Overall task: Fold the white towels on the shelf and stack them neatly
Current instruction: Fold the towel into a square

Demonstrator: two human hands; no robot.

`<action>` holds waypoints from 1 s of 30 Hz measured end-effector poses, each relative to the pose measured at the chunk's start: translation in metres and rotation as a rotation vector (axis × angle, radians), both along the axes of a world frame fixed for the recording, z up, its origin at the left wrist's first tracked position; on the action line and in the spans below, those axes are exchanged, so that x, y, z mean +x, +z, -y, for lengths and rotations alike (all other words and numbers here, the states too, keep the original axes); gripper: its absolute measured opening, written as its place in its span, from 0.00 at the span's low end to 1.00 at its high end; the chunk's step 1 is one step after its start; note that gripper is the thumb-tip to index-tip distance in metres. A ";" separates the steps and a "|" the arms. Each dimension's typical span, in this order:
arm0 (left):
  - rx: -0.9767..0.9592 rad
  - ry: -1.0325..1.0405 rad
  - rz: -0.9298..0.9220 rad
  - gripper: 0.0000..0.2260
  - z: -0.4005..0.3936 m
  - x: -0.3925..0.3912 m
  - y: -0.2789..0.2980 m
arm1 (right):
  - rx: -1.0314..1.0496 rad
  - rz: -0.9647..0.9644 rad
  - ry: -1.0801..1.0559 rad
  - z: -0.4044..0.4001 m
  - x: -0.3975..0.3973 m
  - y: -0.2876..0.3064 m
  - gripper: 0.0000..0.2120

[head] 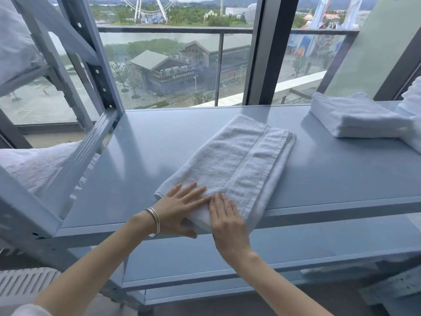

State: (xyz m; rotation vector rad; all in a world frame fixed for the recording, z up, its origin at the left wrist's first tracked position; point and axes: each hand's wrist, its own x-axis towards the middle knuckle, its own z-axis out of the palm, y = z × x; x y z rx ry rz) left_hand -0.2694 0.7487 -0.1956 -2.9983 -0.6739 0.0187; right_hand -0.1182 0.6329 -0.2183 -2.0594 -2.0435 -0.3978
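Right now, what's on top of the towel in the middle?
Both hands lie flat on the near end of the folded towel: the left hand and the right hand. The towel beneath them is hidden. Nothing else sits on it.

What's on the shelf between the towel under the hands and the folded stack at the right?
Nothing: in the head view, only bare shelf surface separates the towel being pressed from the folded stack.
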 end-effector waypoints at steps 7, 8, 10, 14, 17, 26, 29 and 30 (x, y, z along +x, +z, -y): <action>0.137 -0.096 0.275 0.27 0.032 0.013 -0.004 | 0.178 -0.060 0.121 0.032 0.038 0.013 0.22; 0.146 -0.096 0.294 0.24 0.038 0.014 -0.003 | 0.207 -0.074 0.142 0.041 0.043 0.016 0.20; 0.145 -0.078 0.357 0.21 0.055 0.018 0.000 | 0.280 -0.087 0.180 0.060 0.052 0.021 0.14; 0.196 -0.033 0.471 0.15 0.099 0.034 0.011 | 0.281 -0.040 0.144 0.098 0.071 0.027 0.16; 0.237 0.049 0.483 0.11 0.128 0.047 0.021 | 0.162 0.002 0.081 0.116 0.076 0.028 0.24; 0.344 0.175 0.385 0.13 0.195 0.055 0.083 | 0.154 0.063 0.045 0.172 0.106 0.100 0.16; 0.236 0.244 0.294 0.13 0.190 0.058 0.115 | 0.075 0.006 0.065 0.169 0.116 0.130 0.10; 0.158 0.291 0.233 0.14 0.184 0.061 0.125 | 0.016 -0.031 0.068 0.162 0.120 0.139 0.08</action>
